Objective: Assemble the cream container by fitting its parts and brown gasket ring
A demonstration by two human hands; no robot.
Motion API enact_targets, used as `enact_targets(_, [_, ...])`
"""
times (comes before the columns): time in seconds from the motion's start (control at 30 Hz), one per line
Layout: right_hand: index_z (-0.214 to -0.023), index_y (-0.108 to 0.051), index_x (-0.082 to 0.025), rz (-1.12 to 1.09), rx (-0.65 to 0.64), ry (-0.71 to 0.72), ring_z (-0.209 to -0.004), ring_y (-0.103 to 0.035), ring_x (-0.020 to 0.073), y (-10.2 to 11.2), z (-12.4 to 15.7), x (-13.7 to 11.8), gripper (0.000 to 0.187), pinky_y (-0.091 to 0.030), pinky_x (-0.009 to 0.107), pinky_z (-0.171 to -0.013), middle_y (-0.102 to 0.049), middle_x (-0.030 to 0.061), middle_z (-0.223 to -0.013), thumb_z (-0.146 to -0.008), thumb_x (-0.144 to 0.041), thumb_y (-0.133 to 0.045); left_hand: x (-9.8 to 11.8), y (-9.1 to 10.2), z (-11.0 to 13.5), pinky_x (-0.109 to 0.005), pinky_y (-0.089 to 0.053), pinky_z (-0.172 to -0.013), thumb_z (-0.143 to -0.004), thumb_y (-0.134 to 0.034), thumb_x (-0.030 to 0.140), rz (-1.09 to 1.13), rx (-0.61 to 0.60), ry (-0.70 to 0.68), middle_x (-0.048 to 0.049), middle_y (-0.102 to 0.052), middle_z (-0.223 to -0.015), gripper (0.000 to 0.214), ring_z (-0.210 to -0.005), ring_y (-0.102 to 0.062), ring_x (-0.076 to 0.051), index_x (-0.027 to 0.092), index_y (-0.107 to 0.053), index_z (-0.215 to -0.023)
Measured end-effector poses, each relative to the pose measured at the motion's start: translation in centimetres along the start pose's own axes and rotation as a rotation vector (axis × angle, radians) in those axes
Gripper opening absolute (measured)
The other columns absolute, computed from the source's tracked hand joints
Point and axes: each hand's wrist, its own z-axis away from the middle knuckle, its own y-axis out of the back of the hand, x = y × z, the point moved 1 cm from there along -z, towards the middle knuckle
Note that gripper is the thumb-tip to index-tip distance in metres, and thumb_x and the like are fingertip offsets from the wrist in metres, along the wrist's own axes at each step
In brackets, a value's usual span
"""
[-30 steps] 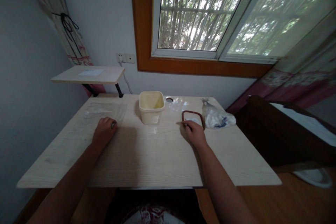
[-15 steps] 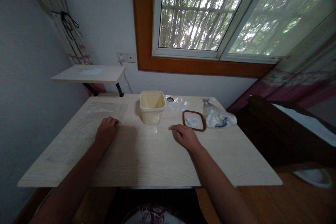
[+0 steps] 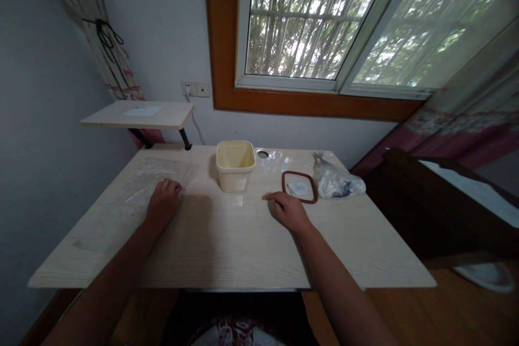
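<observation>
My left hand point(image 3: 163, 203) rests on the tabletop with its fingers curled in, beside and partly over a thin clear plastic sheet or bag point(image 3: 148, 173). Nothing shows in those fingers. On the other side, my right hand point(image 3: 290, 210) lies on the table, its index finger stretched out and the others loosely bent, holding nothing visible. Just past it is a brown rounded-square frame point(image 3: 313, 189), with a small clear and white packet point(image 3: 297, 188) inside its outline. Between and beyond both hands stands a cream plastic container point(image 3: 235, 178), upright with its open top showing.
A knotted clear plastic bag point(image 3: 338, 178) with whitish contents sits at the right back of the pale table point(image 3: 251, 254). At the back left rises a small shelf point(image 3: 170, 113) on black legs. A round cable hole point(image 3: 263, 154) lies behind the container, near the wall.
My left hand has shifted very slightly to the left. My right hand and the things on the table look the same.
</observation>
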Motion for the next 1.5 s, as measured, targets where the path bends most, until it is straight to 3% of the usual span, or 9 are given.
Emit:
enact_targets(0.23, [-0.11, -0.074, -0.025, -0.024, -0.006, -0.008, -0.103, -0.072, 0.0203, 0.1, -0.1, -0.2, 0.044, -0.055, 0.037, -0.098, -0.076, 0.0029, -0.112, -0.082, -0.006, -0.046, -0.2, 2.0, -0.7, -0.042, -0.048, -0.099, -0.094, -0.045, 0.03, 0.323, 0.079, 0.051, -0.0114, -0.063, -0.107, 0.017, -0.107, -0.061, -0.027, 0.021, -0.06, -0.094])
enact_targets(0.5, [-0.111, -0.073, -0.025, -0.073, 0.0, 0.038, -0.103, -0.071, 0.0203, -0.1, 0.0, -0.8, 0.046, -0.054, 0.036, -0.097, -0.076, 0.0033, -0.112, -0.08, -0.004, -0.047, 0.3, 7.0, -1.3, -0.045, -0.047, -0.103, -0.092, -0.055, 0.04, 0.756, 0.096, 0.198, -0.0103, -0.071, -0.113, 0.021, -0.114, -0.065, -0.027, 0.02, -0.058, -0.095])
enact_targets(0.7, [-0.118, -0.071, -0.026, -0.098, -0.023, 0.079, -0.105, -0.07, 0.0205, -0.5, -0.2, -2.2, 0.042, -0.054, 0.036, -0.096, -0.075, 0.0038, -0.116, -0.086, -0.008, -0.05, 1.6, 10.0, -1.9, -0.038, -0.054, -0.091, -0.081, -0.072, 0.054, 1.125, 0.126, 0.394, -0.0093, -0.076, -0.103, 0.038, -0.102, -0.071, -0.026, 0.021, -0.058, -0.096])
enact_targets(0.87, [-0.131, -0.065, -0.027, -0.092, 0.01, 0.066, -0.097, -0.073, 0.0216, -1.2, -0.6, -3.2, 0.036, -0.055, 0.035, -0.09, -0.077, 0.0049, -0.112, -0.095, -0.025, -0.059, 2.4, 10.8, -2.0, -0.033, -0.057, -0.08, -0.077, -0.076, 0.057, 1.143, 0.159, 0.451, -0.0083, -0.075, -0.097, 0.044, -0.088, -0.072, -0.022, 0.019, -0.064, -0.095])
enact_targets(1.0, [-0.14, -0.057, -0.028, -0.107, 0.029, 0.014, -0.078, -0.071, 0.0193, -1.3, -1.3, -4.6, 0.045, -0.055, 0.033, -0.078, -0.078, 0.0049, -0.107, -0.095, -0.034, -0.064, 3.2, 11.3, -1.9, -0.026, -0.053, -0.067, -0.08, -0.076, 0.052, 1.197, 0.111, 0.456, -0.0052, -0.072, -0.085, 0.04, -0.072, -0.068, -0.016, 0.016, -0.067, -0.095])
enact_targets(1.13, [-0.149, -0.046, -0.03, -0.213, 0.073, 0.013, -0.058, -0.057, 0.0133, -1.9, -2.4, -6.8, 0.064, -0.054, 0.031, -0.067, -0.075, 0.0054, -0.11, -0.091, -0.039, -0.071, 3.7, 11.9, -1.9, -0.025, -0.051, -0.063, -0.079, -0.078, 0.048, 1.38, 0.022, 0.399, -0.0042, -0.07, -0.078, 0.037, -0.066, -0.066, -0.015, 0.016, -0.066, -0.093])
enact_targets(1.3, [-0.16, -0.022, -0.035, -0.322, 0.206, 0.176, -0.085, -0.06, 0.0196, -2.2, -4.3, -10.6, 0.108, -0.057, 0.035, -0.07, -0.047, 0.0152, -0.142, -0.074, -0.049, -0.087, 3.7, 12.7, -1.8, -0.023, -0.05, -0.059, -0.076, -0.082, 0.036, 1.487, -0.116, 0.369, -0.0047, -0.07, -0.085, 0.028, -0.065, -0.063, -0.013, 0.016, -0.066, -0.086])
enact_targets(1.4, [-0.162, -0.008, -0.038, -0.366, 0.155, 0.218, -0.103, -0.059, 0.0256, -1.8, -5.4, -13.0, 0.129, -0.058, 0.041, -0.081, -0.03, 0.0158, -0.156, -0.065, -0.05, -0.092, 3.7, 13.1, -1.5, -0.023, -0.05, -0.058, -0.073, -0.084, 0.035, 1.523, -0.199, 0.369, -0.0041, -0.068, -0.091, 0.029, -0.065, -0.062, -0.013, 0.017, -0.063, -0.082])
enact_targets(1.5, [-0.162, -0.001, -0.037, -0.407, 0.046, 0.242, -0.108, -0.058, 0.0269, -1.6, -6.3, -14.9, 0.136, -0.057, 0.043, -0.088, -0.023, 0.0146, -0.163, -0.063, -0.047, -0.094, 3.8, 13.5, -1.2, -0.023, -0.049, -0.058, -0.075, -0.083, 0.038, 1.542, -0.281, 0.34, -0.0049, -0.066, -0.088, 0.031, -0.067, -0.063, -0.014, 0.017, -0.062, -0.082])
